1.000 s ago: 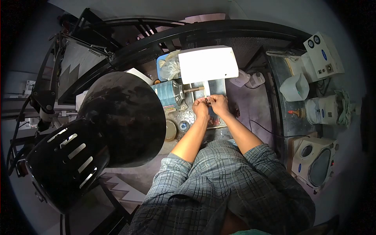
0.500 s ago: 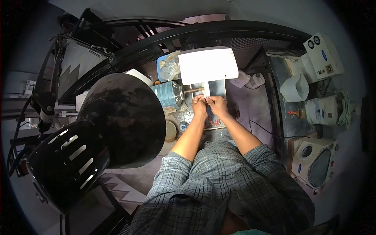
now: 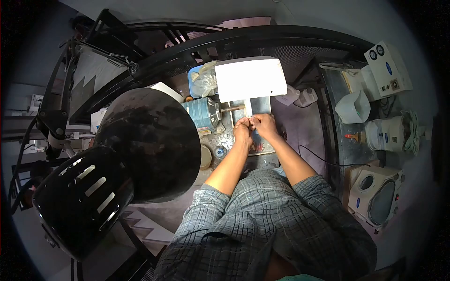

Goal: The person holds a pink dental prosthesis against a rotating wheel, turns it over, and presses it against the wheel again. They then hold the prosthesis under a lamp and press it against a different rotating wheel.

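In the head view, a teal motor [image 3: 202, 114] lies on the bench with its shaft [image 3: 232, 108] pointing right. A narrow pale wheel [image 3: 248, 108] sits at the shaft's end, under a white hood [image 3: 251, 79]. My left hand [image 3: 243, 131] is just below the wheel, its fingers closed and curled. Beside it, my right hand [image 3: 264, 125] is closed too, and its fingertips meet those of the left. Whatever they pinch is too small to make out, and contact with the wheel cannot be told.
A large black lamp shade [image 3: 150, 145] fills the left side. Behind the motor stands a blue tub [image 3: 191, 80] with plastic bags. A round container [image 3: 205, 157] is left of my forearms. Several machines, including a white box with gauges [image 3: 388, 68], line the right bench.
Both hands stay together below the wheel, with only a slight shift of the fingers. The whole view has moved a little.
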A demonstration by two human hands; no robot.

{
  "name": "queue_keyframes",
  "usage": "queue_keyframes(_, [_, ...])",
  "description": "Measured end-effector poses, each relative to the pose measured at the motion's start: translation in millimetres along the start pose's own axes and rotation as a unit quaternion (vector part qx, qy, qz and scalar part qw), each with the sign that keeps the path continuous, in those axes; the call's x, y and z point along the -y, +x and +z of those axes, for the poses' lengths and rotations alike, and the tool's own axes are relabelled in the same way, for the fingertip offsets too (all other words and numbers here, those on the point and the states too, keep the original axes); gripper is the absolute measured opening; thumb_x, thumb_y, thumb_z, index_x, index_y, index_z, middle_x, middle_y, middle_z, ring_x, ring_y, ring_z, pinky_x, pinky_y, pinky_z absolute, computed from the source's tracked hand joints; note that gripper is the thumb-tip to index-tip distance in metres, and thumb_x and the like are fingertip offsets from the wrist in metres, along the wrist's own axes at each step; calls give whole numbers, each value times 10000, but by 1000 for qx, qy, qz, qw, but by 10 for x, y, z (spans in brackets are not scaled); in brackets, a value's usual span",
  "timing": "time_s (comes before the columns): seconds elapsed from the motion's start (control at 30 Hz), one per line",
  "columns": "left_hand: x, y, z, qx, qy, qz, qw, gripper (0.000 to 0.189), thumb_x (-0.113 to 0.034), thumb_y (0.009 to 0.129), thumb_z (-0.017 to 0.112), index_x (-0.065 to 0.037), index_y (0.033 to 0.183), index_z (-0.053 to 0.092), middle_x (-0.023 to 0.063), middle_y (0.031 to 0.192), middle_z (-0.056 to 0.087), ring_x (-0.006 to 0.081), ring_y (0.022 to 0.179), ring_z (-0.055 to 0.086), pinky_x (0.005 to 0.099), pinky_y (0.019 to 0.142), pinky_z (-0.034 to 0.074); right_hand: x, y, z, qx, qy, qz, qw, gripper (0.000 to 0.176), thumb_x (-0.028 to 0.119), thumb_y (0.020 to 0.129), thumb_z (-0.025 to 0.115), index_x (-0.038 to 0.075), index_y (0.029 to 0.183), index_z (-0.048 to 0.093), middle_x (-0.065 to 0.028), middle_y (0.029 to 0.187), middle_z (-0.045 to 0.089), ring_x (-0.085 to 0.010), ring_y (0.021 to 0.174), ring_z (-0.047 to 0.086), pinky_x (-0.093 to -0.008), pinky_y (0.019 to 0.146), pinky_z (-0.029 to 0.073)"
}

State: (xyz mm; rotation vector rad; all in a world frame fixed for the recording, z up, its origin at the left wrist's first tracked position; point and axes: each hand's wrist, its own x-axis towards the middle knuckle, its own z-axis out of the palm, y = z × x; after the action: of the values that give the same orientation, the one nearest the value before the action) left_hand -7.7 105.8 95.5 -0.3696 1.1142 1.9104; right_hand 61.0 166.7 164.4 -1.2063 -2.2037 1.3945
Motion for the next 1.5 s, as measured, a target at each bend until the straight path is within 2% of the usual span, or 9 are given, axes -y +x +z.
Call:
queue_keyframes(0.2, [-57, 10, -109, 84, -29, -11, 996, 121, -48, 887, 433, -16, 837, 539, 72, 736, 577, 172, 630, 537, 271, 569, 442, -24, 39, -11, 14, -27, -16, 999, 173, 164, 803, 555, 12, 773, 631, -121, 654, 627, -212, 599, 618, -345, 611, 470])
queue_keyframes(0.3, [-47, -53, 0, 16, -13, -21, 1000, 137, -59, 888, 434, -16, 829, 550, 71, 731, 576, 169, 615, 528, 271, 556, 424, 24, 9, -27, -17, -2, -29, 999, 175, 167, 806, 551, 18, 769, 634, -118, 656, 627, -220, 611, 620, -356, 619, 469])
queue_keyframes(0.37, [-58, -28, -32, 16, -10, -25, 1000, 145, -61, 885, 439, -18, 809, 554, 71, 719, 578, 170, 617, 530, 275, 552, 423, 50, 22, -63, 31, -14, 32, 999, 176, 174, 805, 553, 24, 780, 641, -112, 671, 633, -214, 629, 627, -346, 635, 473])
queue_keyframes(0.5, [-62, 67, -173, 101, -45, -36, 993, 23, -23, 851, 513, -11, 863, 530, 82, 734, 588, 166, 590, 557, 260, 517, 480, 32, -1, -18, 32, -78, -20, 996, 169, 169, 809, 550, 30, 795, 645, -104, 691, 640, -198, 638, 629, -331, 640, 474])
queue_keyframes(0.57, [-77, 18, -115, 48, -40, -38, 997, 35, -28, 859, 498, -21, 865, 532, 77, 740, 589, 166, 602, 561, 257, 529, 484, 6, -12, 0, -5, 0, -2, 1000, 170, 172, 812, 549, 34, 804, 648, -112, 694, 637, -204, 641, 628, -327, 637, 474])
queue_keyframes(0.73, [-170, -88, -53, 33, -57, -55, 996, 57, -50, 872, 488, -23, 890, 535, 73, 751, 591, 154, 624, 565, 258, 529, 493, -49, 22, 40, 20, -61, -6, 998, 177, 179, 805, 555, 28, 815, 646, -118, 712, 640, -226, 664, 631, -332, 650, 474])
queue_keyframes(1.1, [-148, -83, -68, 17, -68, -70, 995, 57, -46, 867, 498, -24, 918, 512, 81, 774, 590, 171, 636, 580, 273, 560, 527, 21, -26, -16, -2, -40, -28, 999, 160, 169, 804, 542, 37, 800, 631, -134, 658, 608, -194, 583, 601, -319, 602, 451])
queue_keyframes(1.3, [-105, 55, -140, 67, -52, -88, 993, 48, -97, 878, 494, -75, 918, 509, 61, 795, 578, 178, 682, 563, 304, 598, 497, -60, 13, 66, -20, -15, -33, 999, 150, 150, 788, 577, 15, 800, 641, -113, 682, 635, -192, 610, 618, -308, 626, 467])
queue_keyframes(1.5, [-130, 144, -104, -7, 7, -65, 998, 59, -82, 878, 491, -85, 936, 481, 58, 768, 559, 171, 672, 548, 328, 580, 481, -64, 19, 173, -14, -34, -27, 999, 176, 174, 791, 584, 15, 743, 641, -91, 633, 629, -161, 569, 603, -301, 591, 460])
